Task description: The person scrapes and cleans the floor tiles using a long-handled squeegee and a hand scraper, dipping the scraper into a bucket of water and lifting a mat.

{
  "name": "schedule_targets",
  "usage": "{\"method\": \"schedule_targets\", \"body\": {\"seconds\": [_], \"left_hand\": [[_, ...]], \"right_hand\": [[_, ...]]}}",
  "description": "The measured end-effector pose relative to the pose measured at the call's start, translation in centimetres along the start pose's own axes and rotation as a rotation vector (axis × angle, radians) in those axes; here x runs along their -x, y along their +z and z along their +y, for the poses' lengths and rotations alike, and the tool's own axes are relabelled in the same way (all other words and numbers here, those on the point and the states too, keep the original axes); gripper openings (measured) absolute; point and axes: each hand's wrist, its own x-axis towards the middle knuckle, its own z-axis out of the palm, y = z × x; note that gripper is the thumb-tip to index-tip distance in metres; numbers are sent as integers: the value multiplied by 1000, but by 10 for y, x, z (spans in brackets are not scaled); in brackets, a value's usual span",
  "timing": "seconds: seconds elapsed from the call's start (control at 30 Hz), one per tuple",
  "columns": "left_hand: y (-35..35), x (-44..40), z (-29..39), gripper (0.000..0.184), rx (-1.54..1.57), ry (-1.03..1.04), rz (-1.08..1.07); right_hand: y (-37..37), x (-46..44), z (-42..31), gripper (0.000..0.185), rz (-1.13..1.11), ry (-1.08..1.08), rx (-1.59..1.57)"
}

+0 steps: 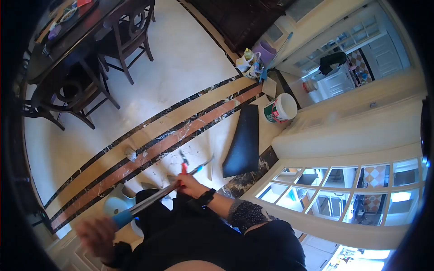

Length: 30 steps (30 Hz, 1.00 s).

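Note:
A long silver pole (pixel 156 197) with a blue grip (pixel 122 218) runs slantwise across the front of my body. My left hand (pixel 96 234), somewhat blurred, is closed round its lower end by the blue grip. Further up, my right hand (pixel 191 185) is wrapped round the shaft near a small blue section at the far end. A red-handled tool (pixel 184 166) with a dark tip sticks up from the right hand's fingers; its kind is unclear. Below the hands, a pale blue plastic stool (pixel 116 204) stands partly hidden behind the pole.
A long black panel (pixel 244 142) lies on the floor ahead. Beyond it stand a white bucket (pixel 285 107), a purple bin (pixel 265 51) and bottles. Wooden chairs (pixel 124 43) surround a dark table (pixel 74 34) at upper left. A rag-like clump (pixel 130 154) lies on the floor; glazed panels flank the right.

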Motion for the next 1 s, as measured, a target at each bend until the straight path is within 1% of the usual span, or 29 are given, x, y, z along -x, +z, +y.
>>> {"method": "schedule_targets", "body": {"seconds": [0.03, 0.1, 0.17, 0.2, 0.23, 0.27, 0.3, 0.37, 0.4, 0.43, 0.5, 0.53, 0.63, 0.67, 0.7, 0.73, 0.77, 0.8, 0.83, 0.87, 0.9, 0.93, 0.97, 1.0], "left_hand": [[5, -2, -6, 40, -36, -76, -68], [13, -7, -11, 41, -136, -195, -80], [9, -18, -12, 42, -57, -194, -180], [-3, -19, -7, 42, -83, -208, -155], [-13, -20, -4, 42, -90, -214, -182], [-21, -20, -3, 41, -86, -220, -211], [-31, -19, 3, 41, -84, -228, -203], [-55, -19, 24, 41, -90, -179, -163], [-66, -24, 33, 40, -102, -112, -182], [-78, -25, 45, 40, -97, -121, -175], [-103, -25, 70, 41, -159, -32, -133], [-114, -24, 81, 41, -165, -34, -127], [-142, -10, 121, 43, -243, -3, -70], [-149, -1, 135, 43, -291, 33, -32], [-152, 6, 147, 44, -338, 69, 7], [-151, 10, 156, 44, -345, 66, 13], [-147, 13, 163, 44, -401, 110, 73], [-143, 17, 171, 45, -459, 155, 134], [-138, 21, 180, 45, -470, 154, 140], [-131, 26, 189, 29, -388, 77, -6], [-124, 36, 197, 20, -307, 1, -145], [-115, 48, 194, 22, -306, 75, -97], [-107, 56, 194, 22, -333, 87, -87], [-97, 62, 194, 21, -386, 73, -183]], "right_hand": [[-19, -2, 7, 5, 0, -42, -49], [-79, -39, 40, 6, -75, -69, -219], [-14, 23, 5, 7, 69, -54, -201], [-11, 17, 7, 7, 93, -31, -206], [-9, 8, 11, 8, 124, -27, -212], [-2, -4, 20, 11, 113, -38, -299], [4, -14, 30, 11, 120, -30, -299], [40, -23, 38, 13, 123, 4, -222], [69, -24, 41, 12, 144, -3, -225], [96, -25, 43, 12, 166, -8, -222], [128, -31, 50, 10, 40, 59, -54], [136, -49, 64, 8, -1, 64, -6], [182, -60, 87, 8, -26, 130, 32], [198, -60, 94, 9, -66, 140, 49], [212, -62, 103, 10, -106, 149, 65], [223, -72, 120, 11, -144, 150, 1], [241, -61, 113, 12, -182, 215, 59], [253, -59, 116, 12, -217, 220, 63], [262, -60, 122, 12, -251, 224, 66], [269, -62, 125, 12, -260, 234, 71], [275, -64, 127, 14, -278, 238, 97], [280, -60, 127, 15, -303, 246, 125], [281, -55, 125, 15, -329, 258, 137], [276, -47, 121, 16, -316, 244, 185]]}}
